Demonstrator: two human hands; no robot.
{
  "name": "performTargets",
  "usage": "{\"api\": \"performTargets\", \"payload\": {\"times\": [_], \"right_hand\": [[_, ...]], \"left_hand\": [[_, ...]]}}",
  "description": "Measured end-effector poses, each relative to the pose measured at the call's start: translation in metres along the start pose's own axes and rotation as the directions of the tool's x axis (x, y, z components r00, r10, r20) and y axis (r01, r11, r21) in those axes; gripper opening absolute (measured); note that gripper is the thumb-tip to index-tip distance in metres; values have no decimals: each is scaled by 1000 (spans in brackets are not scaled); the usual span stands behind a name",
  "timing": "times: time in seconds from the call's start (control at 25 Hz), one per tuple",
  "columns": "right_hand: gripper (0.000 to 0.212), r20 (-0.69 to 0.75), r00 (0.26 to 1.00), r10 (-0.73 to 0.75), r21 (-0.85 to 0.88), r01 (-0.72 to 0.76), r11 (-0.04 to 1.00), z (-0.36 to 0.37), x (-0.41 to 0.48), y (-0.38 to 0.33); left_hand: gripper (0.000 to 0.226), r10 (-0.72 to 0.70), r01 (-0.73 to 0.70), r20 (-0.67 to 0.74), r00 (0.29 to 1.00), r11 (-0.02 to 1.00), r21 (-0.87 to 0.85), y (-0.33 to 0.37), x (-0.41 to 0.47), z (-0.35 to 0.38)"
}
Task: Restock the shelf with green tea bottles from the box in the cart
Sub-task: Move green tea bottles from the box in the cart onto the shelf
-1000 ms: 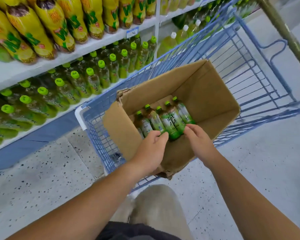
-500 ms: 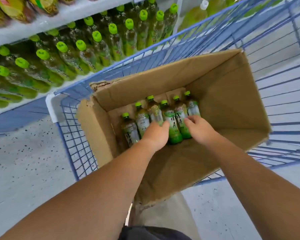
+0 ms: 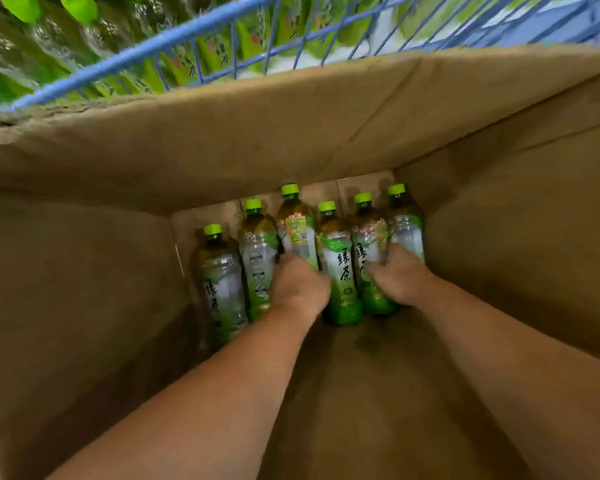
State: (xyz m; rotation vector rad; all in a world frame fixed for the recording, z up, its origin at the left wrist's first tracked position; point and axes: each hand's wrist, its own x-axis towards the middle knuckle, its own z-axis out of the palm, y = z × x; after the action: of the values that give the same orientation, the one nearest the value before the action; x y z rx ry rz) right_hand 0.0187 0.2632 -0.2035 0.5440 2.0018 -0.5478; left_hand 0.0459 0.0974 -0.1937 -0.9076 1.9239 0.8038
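**Both hands on the row of green tea bottles inside the box**

Head view, looking down into an open cardboard box (image 3: pixel 291 140) that sits inside a blue wire cart (image 3: pixel 187 39). Six green tea bottles (image 3: pixel 340 271) are set side by side in one row against the far wall of the box, bodies touching and green caps pointing away from the viewer. The row is not level: the leftmost bottle (image 3: pixel 219 282) sits nearest the viewer, and the third bottle (image 3: pixel 297 233) and sixth bottle (image 3: pixel 406 230) reach farthest back.

Both bare forearms enter from the lower edge and reach to the row. The left hand (image 3: pixel 300 289) covers the lower half of the third bottle, knuckles up, with its fingers bent down on one side and the thumb on the other, grasping that bottle between the second and fourth. The right hand (image 3: pixel 400 277) lies over the lower body of the sixth bottle and touches the fifth bottle (image 3: pixel 369 244) beside it. Its fingers are bent, but motion blur hides whether they have closed round either bottle, so its grasp cannot be told.

Beyond the cart's rim, blurred shelf bottles (image 3: pixel 49 46) with matching green caps and labels fill the top of the view.
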Motion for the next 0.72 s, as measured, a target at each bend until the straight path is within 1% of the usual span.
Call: {"api": "performTargets", "payload": {"times": [0.04, 0.12, 0.2, 0.36, 0.52, 0.6, 0.64, 0.72], "right_hand": [[47, -11, 1000, 14, -5, -14, 1000, 6, 4, 1], [62, -44, 999, 31, -52, -33, 998, 15, 8, 1], [72, -76, 997, 15, -113, -24, 993, 18, 12, 2], [75, -109, 994, -18, -153, 1, 988, 18, 16, -1], [85, -200, 979, -45, -174, 9, 985, 29, 13, -4], [81, -231, 971, -55, -174, 14, 985, 30, 12, -5], [75, -230, 972, -41, -154, 5, 988, 28, 10, -6], [53, -217, 976, -28, -104, 5, 995, 19, 8, -9]], "left_hand": [[51, -5, 6, -28, 1000, 1000, 17, 3, 3, 4], [59, -32, 34, -81, 996, 999, 27, 9, 8, 11], [66, -45, 48, -111, 993, 998, 28, 13, 13, 16], [62, -30, 46, -187, 982, 996, 78, 11, 19, 19], [55, 19, 10, -237, 971, 993, 119, 7, 19, 21], [52, 40, -19, -241, 970, 996, 87, 2, 20, 19], [47, 52, -38, -216, 975, 997, 69, 2, 20, 15], [38, 67, -63, -132, 989, 998, 31, 3, 20, 2]]}}
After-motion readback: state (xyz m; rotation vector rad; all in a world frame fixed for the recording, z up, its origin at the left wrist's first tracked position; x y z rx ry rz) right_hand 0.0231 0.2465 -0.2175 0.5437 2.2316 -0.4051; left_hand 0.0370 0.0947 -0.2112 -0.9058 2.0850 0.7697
